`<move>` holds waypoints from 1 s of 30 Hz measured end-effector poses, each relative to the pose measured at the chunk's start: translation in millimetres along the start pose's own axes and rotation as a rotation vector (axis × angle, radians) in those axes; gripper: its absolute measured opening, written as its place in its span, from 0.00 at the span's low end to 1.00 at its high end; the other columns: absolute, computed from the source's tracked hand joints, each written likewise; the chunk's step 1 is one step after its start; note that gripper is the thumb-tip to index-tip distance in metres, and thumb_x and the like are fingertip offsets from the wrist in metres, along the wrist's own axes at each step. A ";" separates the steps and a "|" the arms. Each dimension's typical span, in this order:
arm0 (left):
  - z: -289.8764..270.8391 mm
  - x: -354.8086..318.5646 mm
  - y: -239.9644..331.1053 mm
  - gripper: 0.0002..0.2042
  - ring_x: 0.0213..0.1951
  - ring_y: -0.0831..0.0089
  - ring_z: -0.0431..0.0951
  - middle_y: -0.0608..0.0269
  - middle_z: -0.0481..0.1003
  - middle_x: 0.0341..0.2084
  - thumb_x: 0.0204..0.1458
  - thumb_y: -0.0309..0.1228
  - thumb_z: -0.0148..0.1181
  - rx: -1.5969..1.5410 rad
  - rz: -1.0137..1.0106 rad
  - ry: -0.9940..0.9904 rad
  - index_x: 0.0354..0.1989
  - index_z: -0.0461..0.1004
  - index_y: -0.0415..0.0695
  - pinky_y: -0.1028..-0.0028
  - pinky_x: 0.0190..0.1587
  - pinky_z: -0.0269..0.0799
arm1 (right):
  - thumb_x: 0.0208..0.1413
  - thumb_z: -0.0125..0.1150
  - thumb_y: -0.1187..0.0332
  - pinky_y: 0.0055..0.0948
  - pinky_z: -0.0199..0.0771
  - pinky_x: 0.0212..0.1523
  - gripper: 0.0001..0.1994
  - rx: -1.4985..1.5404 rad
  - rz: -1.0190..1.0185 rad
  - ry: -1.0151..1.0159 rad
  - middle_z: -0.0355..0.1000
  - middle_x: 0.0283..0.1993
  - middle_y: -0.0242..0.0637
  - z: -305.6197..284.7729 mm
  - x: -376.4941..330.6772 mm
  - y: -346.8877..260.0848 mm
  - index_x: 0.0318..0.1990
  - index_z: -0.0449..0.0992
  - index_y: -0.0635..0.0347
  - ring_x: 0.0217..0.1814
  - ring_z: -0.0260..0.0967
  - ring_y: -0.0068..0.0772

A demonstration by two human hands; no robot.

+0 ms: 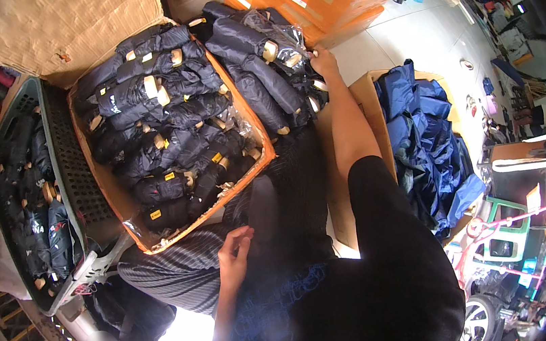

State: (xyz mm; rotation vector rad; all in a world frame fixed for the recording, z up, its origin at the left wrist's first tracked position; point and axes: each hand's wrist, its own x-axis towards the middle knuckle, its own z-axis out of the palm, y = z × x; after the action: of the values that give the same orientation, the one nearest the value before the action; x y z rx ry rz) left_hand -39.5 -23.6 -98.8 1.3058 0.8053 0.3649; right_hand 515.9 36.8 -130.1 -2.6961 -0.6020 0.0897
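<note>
My right hand reaches out to the far side of a pile of rolled black bundles that look like folded umbrellas with cream ends. Its fingers are closed at the edge of a crinkled clear plastic bag lying over that pile. Above my lap is my left hand, holding nothing, its fingers loosely bent and the thumb apart. In front of it stands an open cardboard box packed with similar black umbrellas, some bearing small yellow tags.
A dark green plastic basket of black umbrellas stands left of the box. To my right is a carton heaped with blue fabric. An orange-taped box sits at the far side. A green stool stands at lower right.
</note>
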 end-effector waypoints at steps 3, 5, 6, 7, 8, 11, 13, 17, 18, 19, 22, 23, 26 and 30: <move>2.3 2.2 0.0 0.11 0.47 0.67 0.78 0.54 0.78 0.42 0.58 0.23 0.54 0.032 0.007 -0.001 0.49 0.72 0.39 0.71 0.52 0.71 | 0.58 0.49 0.51 0.51 0.64 0.58 0.21 0.008 0.035 -0.052 0.69 0.56 0.50 5.9 2.9 10.9 0.52 0.72 0.52 0.60 0.63 0.59; 0.6 -2.3 -3.5 0.13 0.47 0.66 0.78 0.54 0.78 0.43 0.55 0.24 0.58 0.077 -0.028 0.029 0.49 0.72 0.39 0.70 0.52 0.70 | 0.57 0.51 0.54 0.53 0.65 0.55 0.19 0.016 0.065 0.112 0.69 0.54 0.49 -2.9 -18.7 -16.2 0.50 0.73 0.54 0.58 0.63 0.59; 0.0 -1.1 -1.3 0.15 0.49 0.64 0.76 0.54 0.76 0.45 0.53 0.24 0.60 0.260 0.101 0.022 0.50 0.72 0.40 0.68 0.54 0.69 | 0.57 0.52 0.56 0.54 0.65 0.53 0.18 0.015 0.083 0.188 0.69 0.52 0.49 -13.6 -35.2 -30.0 0.49 0.74 0.55 0.56 0.63 0.58; 0.7 0.5 2.9 0.17 0.51 0.61 0.73 0.53 0.74 0.47 0.50 0.25 0.62 0.440 0.211 -0.009 0.50 0.72 0.41 0.66 0.55 0.67 | 0.56 0.54 0.60 0.54 0.65 0.51 0.15 0.094 -0.050 0.316 0.70 0.49 0.49 -20.4 -56.8 -24.7 0.46 0.74 0.56 0.54 0.64 0.56; 1.5 10.1 6.3 0.19 0.53 0.59 0.71 0.53 0.72 0.49 0.48 0.26 0.64 0.621 0.342 -0.039 0.51 0.72 0.42 0.64 0.57 0.65 | 0.55 0.56 0.63 0.54 0.65 0.49 0.12 0.188 -0.193 0.459 0.70 0.45 0.48 -30.6 -70.1 -25.7 0.44 0.75 0.58 0.51 0.65 0.53; 11.7 18.3 3.0 0.26 0.58 0.54 0.63 0.53 0.65 0.57 0.40 0.31 0.69 0.860 0.316 -0.089 0.52 0.72 0.47 0.59 0.58 0.61 | 0.54 0.57 0.73 0.40 0.67 0.41 0.06 0.452 -0.446 0.564 0.71 0.38 0.43 -50.3 -156.3 -55.6 0.38 0.76 0.62 0.40 0.67 0.41; 17.7 23.7 -7.5 0.28 0.60 0.54 0.61 0.55 0.62 0.60 0.39 0.33 0.71 1.003 0.263 -0.167 0.52 0.71 0.49 0.59 0.59 0.60 | 0.55 0.56 0.75 0.32 0.68 0.38 0.04 0.564 -0.520 0.453 0.71 0.34 0.41 -58.1 -218.0 -62.3 0.36 0.76 0.64 0.34 0.68 0.37; 15.9 30.4 -19.8 0.20 0.55 0.56 0.67 0.55 0.68 0.54 0.42 0.30 0.68 0.883 0.309 -0.231 0.47 0.74 0.46 0.62 0.55 0.64 | 0.54 0.59 0.73 0.31 0.70 0.32 0.05 0.744 -0.392 -0.069 0.70 0.32 0.40 -26.7 -308.5 -32.0 0.37 0.75 0.64 0.30 0.69 0.34; 14.0 31.1 -26.1 0.18 0.52 0.57 0.70 0.54 0.70 0.53 0.43 0.30 0.67 0.821 0.326 -0.201 0.45 0.76 0.45 0.63 0.53 0.66 | 0.54 0.61 0.73 0.30 0.70 0.31 0.06 0.699 -0.388 -0.150 0.71 0.34 0.40 -16.6 -327.2 -25.9 0.37 0.75 0.65 0.30 0.69 0.33; 11.6 31.3 -30.1 0.15 0.50 0.58 0.73 0.53 0.71 0.51 0.45 0.29 0.66 0.760 0.342 -0.167 0.43 0.77 0.43 0.65 0.51 0.68 | 0.53 0.63 0.71 0.29 0.70 0.31 0.08 0.672 -0.345 -0.255 0.71 0.36 0.40 -18.2 -345.4 -28.0 0.39 0.75 0.64 0.31 0.70 0.33; 12.8 24.9 -10.2 0.08 0.41 0.65 0.77 0.54 0.74 0.46 0.49 0.27 0.63 0.438 0.277 0.038 0.37 0.78 0.39 0.71 0.43 0.71 | 0.45 0.71 0.69 0.30 0.73 0.41 0.25 0.765 -0.190 -0.548 0.68 0.51 0.43 -30.0 -382.3 -34.8 0.52 0.71 0.60 0.46 0.70 0.36; 12.7 21.6 -4.3 0.07 0.40 0.66 0.77 0.54 0.74 0.46 0.51 0.28 0.62 0.367 0.264 0.080 0.36 0.78 0.38 0.72 0.42 0.71 | 0.43 0.72 0.69 0.31 0.73 0.44 0.28 0.893 -0.180 -0.592 0.66 0.53 0.43 -40.7 -389.3 -41.8 0.54 0.70 0.59 0.50 0.68 0.38; 13.0 8.2 22.9 0.10 0.39 0.69 0.76 0.56 0.73 0.47 0.57 0.30 0.58 0.110 0.244 0.211 0.33 0.78 0.35 0.73 0.42 0.71 | 0.38 0.76 0.70 0.36 0.69 0.56 0.36 1.065 -0.437 -0.582 0.61 0.60 0.43 -68.3 -392.6 -63.3 0.59 0.66 0.58 0.62 0.60 0.42; 4.8 -5.4 41.8 0.13 0.52 0.68 0.68 0.54 0.65 0.54 0.62 0.32 0.49 -0.171 0.258 0.289 0.37 0.78 0.34 0.70 0.54 0.64 | 0.43 0.70 0.74 0.35 0.70 0.52 0.20 0.950 -0.786 -0.393 0.67 0.55 0.45 -80.3 -383.1 -103.1 0.47 0.73 0.61 0.56 0.66 0.42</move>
State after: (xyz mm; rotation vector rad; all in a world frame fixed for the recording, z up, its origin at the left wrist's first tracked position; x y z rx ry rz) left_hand -31.7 -19.8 -57.3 1.2124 0.8258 0.8256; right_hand 139.0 -66.2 -24.4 -1.4161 -1.2838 0.5374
